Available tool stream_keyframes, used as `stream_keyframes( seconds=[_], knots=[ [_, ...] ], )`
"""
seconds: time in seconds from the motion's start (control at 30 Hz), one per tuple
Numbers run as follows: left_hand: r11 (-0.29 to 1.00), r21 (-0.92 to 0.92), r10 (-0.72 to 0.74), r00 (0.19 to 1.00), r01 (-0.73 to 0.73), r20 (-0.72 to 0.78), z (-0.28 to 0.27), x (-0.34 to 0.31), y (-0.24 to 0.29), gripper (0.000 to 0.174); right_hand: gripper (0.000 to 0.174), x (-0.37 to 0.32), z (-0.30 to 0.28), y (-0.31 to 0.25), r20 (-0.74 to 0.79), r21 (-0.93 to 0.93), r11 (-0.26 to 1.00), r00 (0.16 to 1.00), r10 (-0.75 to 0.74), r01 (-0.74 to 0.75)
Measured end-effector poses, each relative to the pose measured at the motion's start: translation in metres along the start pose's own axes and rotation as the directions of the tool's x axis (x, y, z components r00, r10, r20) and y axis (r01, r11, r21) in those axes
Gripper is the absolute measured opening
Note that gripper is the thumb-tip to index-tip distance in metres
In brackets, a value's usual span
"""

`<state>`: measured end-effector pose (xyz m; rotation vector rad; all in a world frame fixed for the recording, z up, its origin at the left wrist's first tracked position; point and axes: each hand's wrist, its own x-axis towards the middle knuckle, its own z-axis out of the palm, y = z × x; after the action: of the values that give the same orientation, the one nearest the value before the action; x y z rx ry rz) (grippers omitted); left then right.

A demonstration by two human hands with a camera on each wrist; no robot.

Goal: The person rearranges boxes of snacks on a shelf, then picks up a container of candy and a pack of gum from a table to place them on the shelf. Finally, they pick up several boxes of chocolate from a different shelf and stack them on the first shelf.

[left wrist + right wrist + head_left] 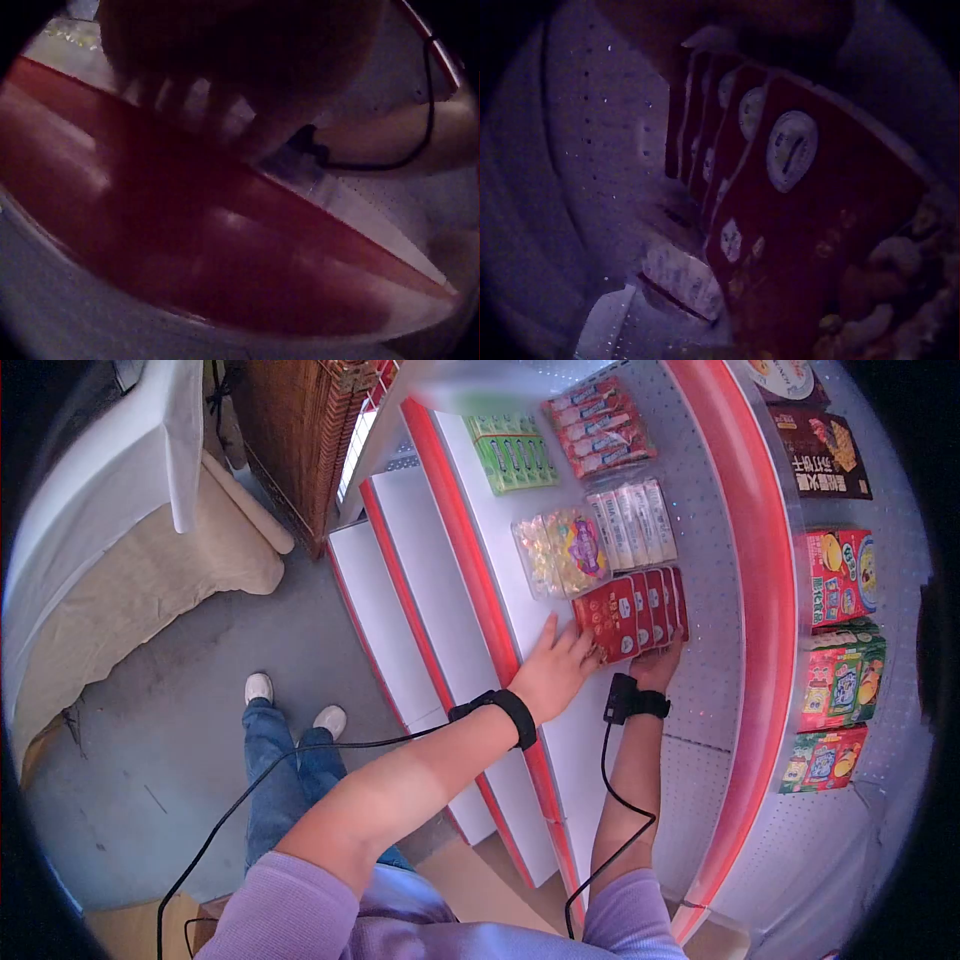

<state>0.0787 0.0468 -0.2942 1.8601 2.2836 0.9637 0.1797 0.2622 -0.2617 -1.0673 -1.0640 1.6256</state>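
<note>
A row of overlapping red packets (630, 610) lies on the white shelf, also showing in the right wrist view (817, 195). My left hand (555, 672) rests with spread, fairly straight fingers against the front packet's near edge. At the row's other end, my right hand (655, 668) grips the packets' edges, one finger along the rear side and the palm side partly hidden. Dark in the right wrist view, the right hand (727, 30) touches their tops. The left hand (225, 67) hangs above the red shelf edge (195, 240) in the left wrist view.
Beyond the packets lie a bag of yellow sweets (565, 553), white packs (634, 525), green packs (512, 460) and red-and-white packs (600, 430). A red-edged upper shelf (745, 560) holds boxes (842, 575) on the right. Lower shelves (420, 560) step down leftward. Cables trail from both wrists.
</note>
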Motion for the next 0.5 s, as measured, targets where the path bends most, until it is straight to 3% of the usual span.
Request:
stream_keyframes(
  seconds=[0.17, 0.27, 0.33, 0.4, 0.5],
  knots=[
    [0.995, -0.087, 0.046, 0.993, -0.055, -0.105, -0.026, -0.021, -0.009, 0.041, 0.053, 0.007, -0.014, 0.009, -0.025, 0.006, 1.000, 0.999, 0.024, -0.024],
    [0.975, -0.187, 0.093, 0.985, -0.119, -0.142, -0.049, -0.050, -0.019, 0.042, 0.056, 0.013, -0.033, 0.012, 0.031, -0.010, 0.998, 0.998, -0.055, 0.055],
    [0.956, -0.262, 0.130, 0.991, -0.133, -0.029, -0.071, -0.079, -0.028, 0.047, 0.055, 0.004, -0.042, 0.007, -0.135, 0.044, 0.997, 0.989, 0.067, -0.061],
    [0.926, -0.363, 0.131, 0.991, -0.107, 0.041, -0.092, -0.113, -0.039, 0.050, 0.055, -0.011, -0.052, 0.005, -0.171, 0.019, 0.996, 0.982, 0.085, -0.082],
    [0.943, -0.332, 0.071, 0.980, -0.006, 0.186, -0.125, -0.169, -0.061, 0.047, 0.053, -0.059, -0.054, -0.003, -0.234, -0.045, 0.994, 0.968, 0.090, -0.103]
  ],
)
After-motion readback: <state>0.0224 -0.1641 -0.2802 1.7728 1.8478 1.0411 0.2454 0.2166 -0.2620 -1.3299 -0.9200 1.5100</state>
